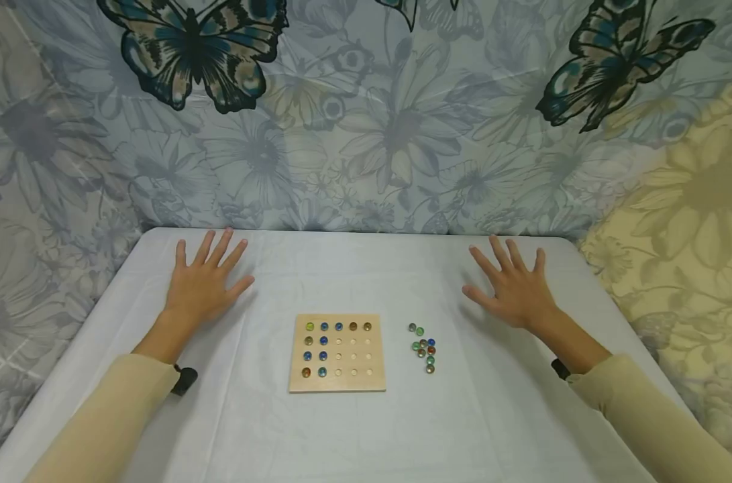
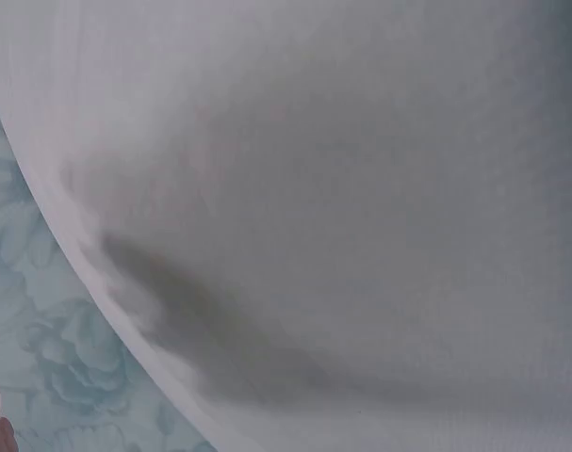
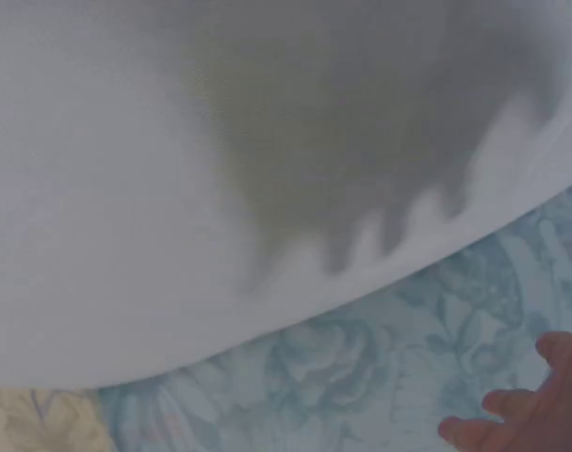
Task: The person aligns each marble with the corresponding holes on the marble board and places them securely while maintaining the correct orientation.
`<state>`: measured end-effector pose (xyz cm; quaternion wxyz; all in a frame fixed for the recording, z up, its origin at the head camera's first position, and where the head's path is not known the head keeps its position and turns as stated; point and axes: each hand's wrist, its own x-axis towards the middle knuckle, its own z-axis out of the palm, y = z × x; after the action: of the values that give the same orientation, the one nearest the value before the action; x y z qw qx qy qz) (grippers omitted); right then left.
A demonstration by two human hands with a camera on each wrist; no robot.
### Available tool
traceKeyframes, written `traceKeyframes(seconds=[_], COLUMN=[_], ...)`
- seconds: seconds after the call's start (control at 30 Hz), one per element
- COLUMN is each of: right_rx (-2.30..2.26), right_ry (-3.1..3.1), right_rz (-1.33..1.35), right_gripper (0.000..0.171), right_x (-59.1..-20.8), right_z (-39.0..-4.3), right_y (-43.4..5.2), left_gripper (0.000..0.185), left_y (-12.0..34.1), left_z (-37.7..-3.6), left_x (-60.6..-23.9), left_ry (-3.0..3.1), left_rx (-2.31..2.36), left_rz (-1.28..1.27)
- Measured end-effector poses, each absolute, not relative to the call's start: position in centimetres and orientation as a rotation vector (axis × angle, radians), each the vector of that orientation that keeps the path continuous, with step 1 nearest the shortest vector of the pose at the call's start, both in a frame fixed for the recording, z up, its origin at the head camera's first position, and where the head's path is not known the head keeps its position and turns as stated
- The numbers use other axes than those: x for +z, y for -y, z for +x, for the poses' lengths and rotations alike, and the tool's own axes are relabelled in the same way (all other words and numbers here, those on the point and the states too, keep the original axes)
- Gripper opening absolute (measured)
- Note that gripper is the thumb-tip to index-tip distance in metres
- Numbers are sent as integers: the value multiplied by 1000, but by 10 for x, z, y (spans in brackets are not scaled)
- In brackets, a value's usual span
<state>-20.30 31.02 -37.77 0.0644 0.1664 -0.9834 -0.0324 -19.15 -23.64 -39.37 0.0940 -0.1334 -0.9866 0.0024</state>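
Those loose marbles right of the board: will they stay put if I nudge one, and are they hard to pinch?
The marbles look round and glossy, so a nudged one would likely roll on the flat cloth. They lie clustered, so it may knock its neighbours. Small and smooth, they may slip from a pinch.

The head view looks forward and down from above the near edge of the desk [image 1: 353, 436]. It takes in the whole white top and the flowered cloth [image 1: 366, 134] hung behind it. Both hands, left [image 1: 204, 285] and right [image 1: 515, 290], lie in its middle ground.

The left wrist view sits very close over the white surface [image 2: 361, 188], so near that it blurs. It looks across the desk's curved edge to the flowered cloth [image 2: 50, 358] at lower left.

The right wrist view is equally close. It faces the desk's edge [image 3: 267, 320], with flowered cloth [image 3: 361, 377] below and fingertips [image 3: 531, 414] at lower right.

All three views share the white top and the cloth.
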Motion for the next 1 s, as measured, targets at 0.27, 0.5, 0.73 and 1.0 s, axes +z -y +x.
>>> traceKeyframes(seconds=[0.27, 0.5, 0.73, 1.0], right_rx=[-134, -110, -48, 157], right_ry=[2892, 2797, 2781, 2762], right_rz=[661, 810, 898, 996], right_gripper=[80, 79, 77, 71], right_x=[-384, -393, -401, -405], right_z=[-192, -187, -176, -167], right_y=[-300, -296, -293, -286], left_gripper=[73, 73, 74, 70], left_y=[222, 214, 202, 186], left_z=[-181, -173, -163, -149], left_x=[-402, -405, -403, -401], left_ry=[2724, 2737, 2731, 2786], left_rx=[67, 118, 142, 58], left_rz=[-577, -634, -724, -866])
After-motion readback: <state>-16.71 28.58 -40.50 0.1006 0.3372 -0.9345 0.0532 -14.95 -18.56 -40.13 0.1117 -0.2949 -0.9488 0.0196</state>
